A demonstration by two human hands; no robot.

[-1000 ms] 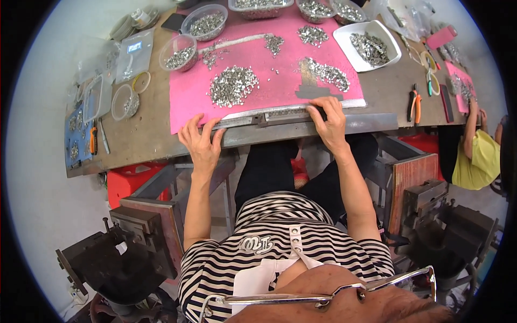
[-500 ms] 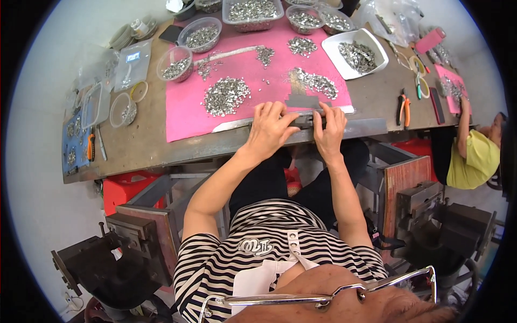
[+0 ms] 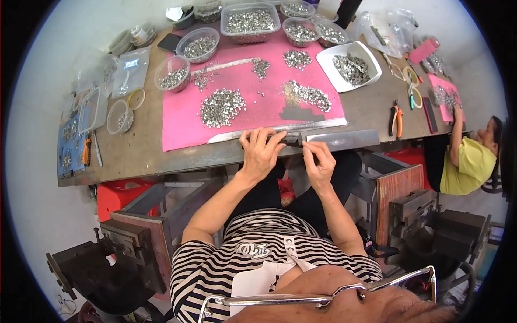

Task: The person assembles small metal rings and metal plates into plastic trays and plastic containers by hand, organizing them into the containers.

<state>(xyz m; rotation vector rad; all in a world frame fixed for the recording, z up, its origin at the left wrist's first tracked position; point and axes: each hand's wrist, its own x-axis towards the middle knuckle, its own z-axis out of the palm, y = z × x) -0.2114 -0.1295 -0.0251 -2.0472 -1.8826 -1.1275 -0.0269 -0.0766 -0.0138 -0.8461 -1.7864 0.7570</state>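
My left hand (image 3: 260,155) is at the table's near edge, its thumb and fingertips closed on the left end of a small dark metal block (image 3: 292,140). The block rests by a long grey metal bar (image 3: 344,139) that lies along the edge. Just right of the block, my right hand (image 3: 320,166) has thumb and forefinger pinched together; anything between them is too small to make out. Beyond the hands, a pink mat (image 3: 177,126) carries a large pile of small silvery metal pieces (image 3: 222,107), a smaller pile (image 3: 313,97) and dark grey flat strips (image 3: 301,113).
Clear tubs of metal pieces, one of them a rectangular tub (image 3: 250,37), line the far side. A white tray (image 3: 371,59) stands right of them. Orange-handled pliers (image 3: 396,119) and a dark red phone (image 3: 430,114) lie farther right. A person in yellow (image 3: 467,167) works at the far right.
My right hand has drawn back toward me, off the dark block, and its thumb and forefinger have come together. My left hand stays at the block. The whole view has shifted slightly.
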